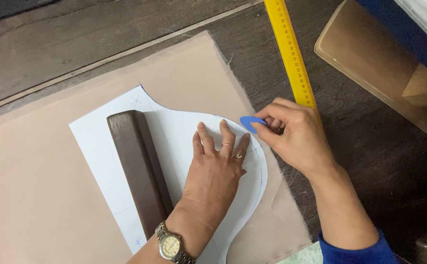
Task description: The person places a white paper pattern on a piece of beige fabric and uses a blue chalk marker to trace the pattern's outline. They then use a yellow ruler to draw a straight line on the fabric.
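A white paper pattern [101, 146] with a curved right edge lies on beige fabric [37, 186]. A dark wooden block [137, 166] rests on the paper as a weight. My left hand [218, 168], wearing rings and a wristwatch, presses flat on the paper with fingers spread. My right hand [294, 137] pinches a blue tailor's chalk [250, 122] whose edge touches the pattern's curved edge, just past my left fingertips. A blue line runs along the pattern's upper curve.
A yellow ruler [291, 54] lies on the dark wooden table [370, 146], running up from behind my right hand. A tan board or box [370, 54] sits at the top right. The fabric's frayed edge runs near the ruler.
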